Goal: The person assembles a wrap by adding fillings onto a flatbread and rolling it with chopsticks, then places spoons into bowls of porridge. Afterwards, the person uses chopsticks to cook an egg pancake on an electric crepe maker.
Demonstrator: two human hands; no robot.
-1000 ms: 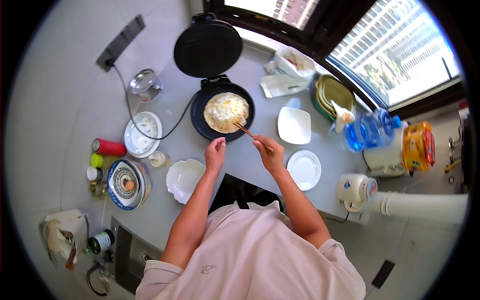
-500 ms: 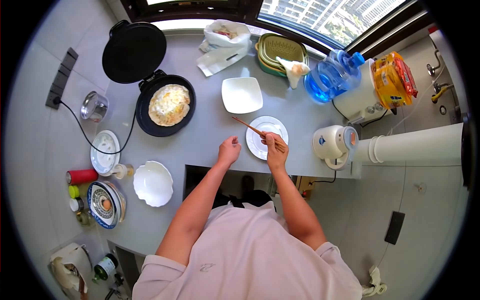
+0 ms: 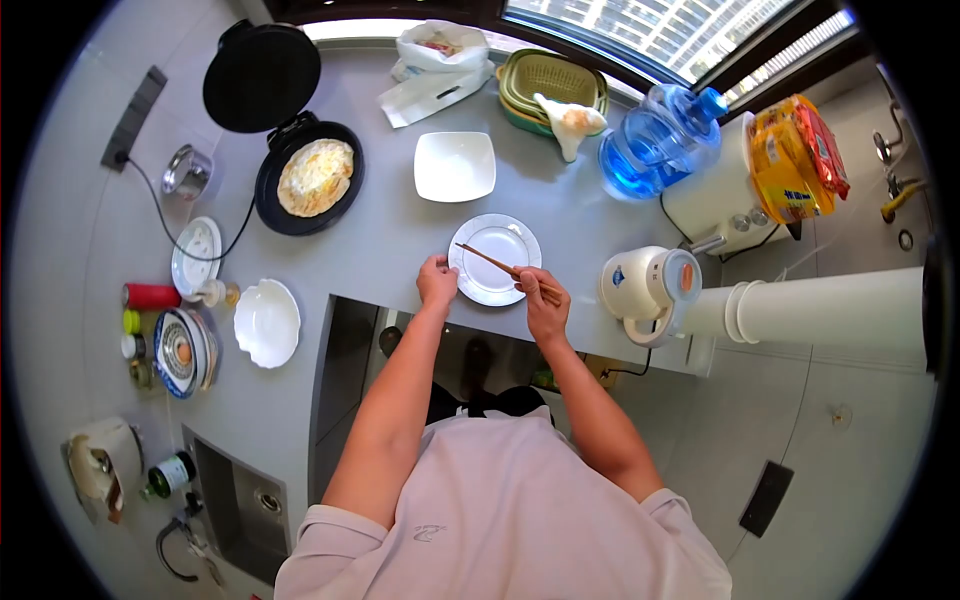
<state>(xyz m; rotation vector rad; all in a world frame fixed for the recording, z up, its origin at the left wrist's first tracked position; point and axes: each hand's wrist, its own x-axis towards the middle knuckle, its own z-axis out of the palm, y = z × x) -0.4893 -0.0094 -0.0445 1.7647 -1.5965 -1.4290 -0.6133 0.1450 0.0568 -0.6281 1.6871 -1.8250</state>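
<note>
My right hand (image 3: pixel 543 300) is closed around a pair of brown chopsticks (image 3: pixel 487 258), whose tips point up and left over a white plate (image 3: pixel 498 285). At the plate's left rim is my left hand (image 3: pixel 438 281), its fingers curled and its thumb against the edge. Behind the plate stands a white square bowl (image 3: pixel 455 167). Farther left, a round egg-topped flatbread (image 3: pixel 315 177) lies in a black electric griddle (image 3: pixel 340 208) with its lid (image 3: pixel 262 75) raised.
A cream kettle (image 3: pixel 632 285) and a blue water bottle (image 3: pixel 650 145) stand on the right. Green baskets (image 3: pixel 550 80) and a white bag (image 3: pixel 440 50) line the window side. On the left are a scalloped bowl (image 3: pixel 267 323), stacked plates (image 3: pixel 180 350) and a sink (image 3: pixel 240 505).
My left hand has come to the plate's left rim. The chopsticks still hang over the plate in my right hand. The camera view has turned, shifting most of the counter things leftward.
</note>
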